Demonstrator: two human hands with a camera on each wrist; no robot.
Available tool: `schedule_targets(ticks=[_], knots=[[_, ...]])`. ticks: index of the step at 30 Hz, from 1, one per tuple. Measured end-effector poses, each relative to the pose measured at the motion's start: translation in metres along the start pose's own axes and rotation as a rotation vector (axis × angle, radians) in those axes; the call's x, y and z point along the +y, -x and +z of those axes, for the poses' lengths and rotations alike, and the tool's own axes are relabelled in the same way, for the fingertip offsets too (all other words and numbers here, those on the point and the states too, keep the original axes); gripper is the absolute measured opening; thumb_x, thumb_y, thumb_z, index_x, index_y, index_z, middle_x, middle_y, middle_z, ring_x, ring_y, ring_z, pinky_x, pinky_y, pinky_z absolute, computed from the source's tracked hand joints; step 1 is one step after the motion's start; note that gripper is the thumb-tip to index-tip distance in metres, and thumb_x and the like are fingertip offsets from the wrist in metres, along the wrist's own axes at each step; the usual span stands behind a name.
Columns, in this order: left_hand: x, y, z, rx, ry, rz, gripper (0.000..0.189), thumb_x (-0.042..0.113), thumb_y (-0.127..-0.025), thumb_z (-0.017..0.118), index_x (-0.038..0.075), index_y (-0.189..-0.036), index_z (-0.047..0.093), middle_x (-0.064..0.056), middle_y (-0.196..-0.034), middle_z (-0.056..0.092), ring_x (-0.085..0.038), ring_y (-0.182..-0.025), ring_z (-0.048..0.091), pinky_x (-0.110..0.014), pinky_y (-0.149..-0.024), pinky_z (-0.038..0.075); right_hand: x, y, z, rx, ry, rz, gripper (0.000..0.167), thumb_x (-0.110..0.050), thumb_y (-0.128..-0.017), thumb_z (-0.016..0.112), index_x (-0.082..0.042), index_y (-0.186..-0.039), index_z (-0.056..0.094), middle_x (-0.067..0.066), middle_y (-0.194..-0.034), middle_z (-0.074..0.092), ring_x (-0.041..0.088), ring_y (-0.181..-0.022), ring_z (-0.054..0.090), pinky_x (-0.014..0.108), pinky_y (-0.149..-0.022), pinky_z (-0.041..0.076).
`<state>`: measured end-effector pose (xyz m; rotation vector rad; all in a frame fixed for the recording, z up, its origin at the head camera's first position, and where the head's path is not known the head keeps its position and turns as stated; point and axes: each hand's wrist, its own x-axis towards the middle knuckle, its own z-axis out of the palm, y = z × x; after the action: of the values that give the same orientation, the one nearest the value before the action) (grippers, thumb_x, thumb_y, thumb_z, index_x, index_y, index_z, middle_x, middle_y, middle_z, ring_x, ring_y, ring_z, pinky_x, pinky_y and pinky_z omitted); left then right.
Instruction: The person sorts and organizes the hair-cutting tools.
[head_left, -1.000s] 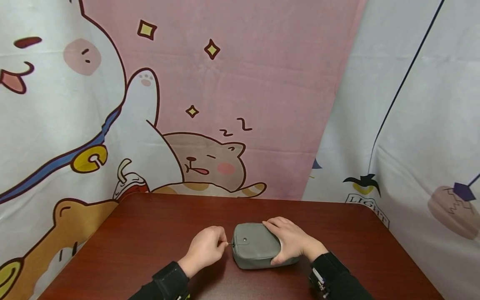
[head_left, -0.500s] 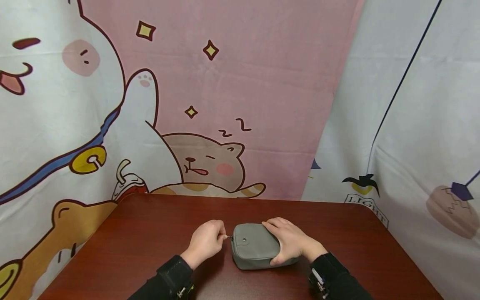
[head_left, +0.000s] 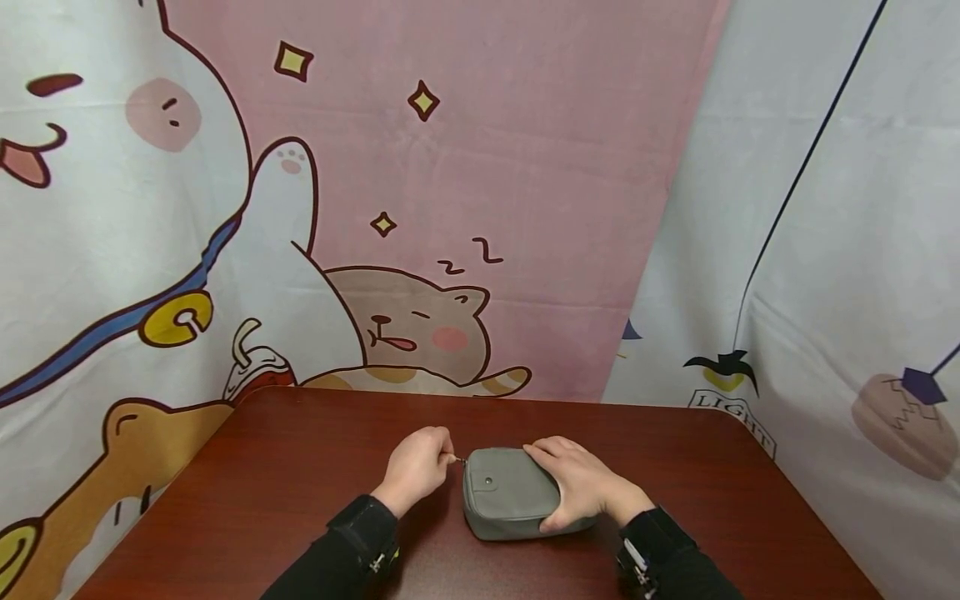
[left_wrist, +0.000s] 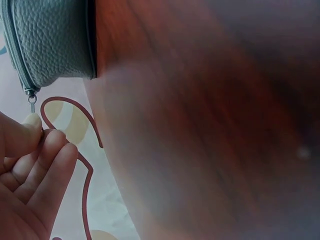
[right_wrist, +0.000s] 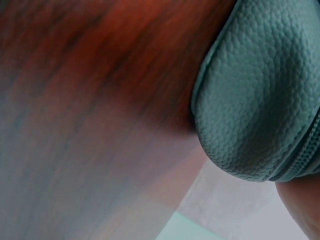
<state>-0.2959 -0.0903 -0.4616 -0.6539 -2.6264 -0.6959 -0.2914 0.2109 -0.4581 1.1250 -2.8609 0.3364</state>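
A grey-green zippered pouch (head_left: pixel 504 497) with pebbled sides and a small snap on top lies on the brown table. My left hand (head_left: pixel 416 469) is at its left end, thumb and fingertips pinching the metal zipper pull (left_wrist: pixel 33 103). In the left wrist view the pull stands straight out from the pouch's corner, beside the zipper track (left_wrist: pixel 20 65). Across the pouch's right end lies my right hand (head_left: pixel 583 485), thumb on the near side and fingers over the far side, gripping it. The right wrist view shows the pouch's dented end and the zipper teeth (right_wrist: pixel 306 150).
The wood-grain table (head_left: pixel 315 450) extends around the pouch, its far edge close to a hanging cloth (head_left: pixel 555 208) printed with cartoon animals. A dark device is strapped at the right wrist (head_left: pixel 637 558).
My left hand has moved away from me along the pouch's left end, drawing the zipper pull toward the far corner. The right hand and the pouch have stayed in place.
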Motion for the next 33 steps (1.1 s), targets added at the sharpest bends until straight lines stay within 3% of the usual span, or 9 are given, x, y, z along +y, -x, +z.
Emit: schedule_targets(ticks=[9,17,26,33], knots=[[-0.003,-0.010,0.008,0.005,0.013,-0.020,0.020,0.006,-0.082,0.080,0.014,-0.077,0.063,0.006,-0.074,0.057,-0.012,-0.066,0.056,-0.027,-0.058,0.047,0.001,0.001,0.000,0.002,0.000,-0.005,0.111,-0.060,-0.057,0.084,-0.005,-0.146,0.047,0.006,-0.138,0.051,0.026,-0.128,0.044,0.052,-0.104,0.037],[-0.005,-0.013,0.012,0.012,0.036,0.003,0.019,0.008,-0.084,0.079,0.015,-0.078,0.062,0.007,-0.074,0.058,-0.012,-0.068,0.058,-0.027,-0.059,0.048,0.005,0.001,0.000,-0.008,0.004,-0.044,0.111,-0.062,-0.057,0.083,-0.006,-0.146,0.047,0.004,-0.139,0.050,0.024,-0.127,0.044,0.051,-0.103,0.038],[-0.010,-0.016,0.013,-0.064,0.147,0.077,0.021,0.007,-0.084,0.078,0.017,-0.076,0.061,0.008,-0.074,0.057,-0.006,-0.065,0.049,-0.024,-0.059,0.044,0.010,0.007,-0.002,-0.044,-0.032,-0.082,0.113,-0.066,-0.059,0.081,-0.007,-0.148,0.044,0.005,-0.141,0.048,0.025,-0.128,0.044,0.048,-0.099,0.042],[-0.009,-0.021,0.015,-0.051,0.141,0.086,0.021,0.007,-0.086,0.077,0.017,-0.077,0.060,0.008,-0.074,0.058,-0.006,-0.064,0.049,-0.024,-0.059,0.043,0.009,0.005,-0.003,-0.050,-0.043,-0.086,0.113,-0.065,-0.060,0.082,-0.007,-0.149,0.043,0.004,-0.142,0.047,0.023,-0.127,0.044,0.046,-0.099,0.043]])
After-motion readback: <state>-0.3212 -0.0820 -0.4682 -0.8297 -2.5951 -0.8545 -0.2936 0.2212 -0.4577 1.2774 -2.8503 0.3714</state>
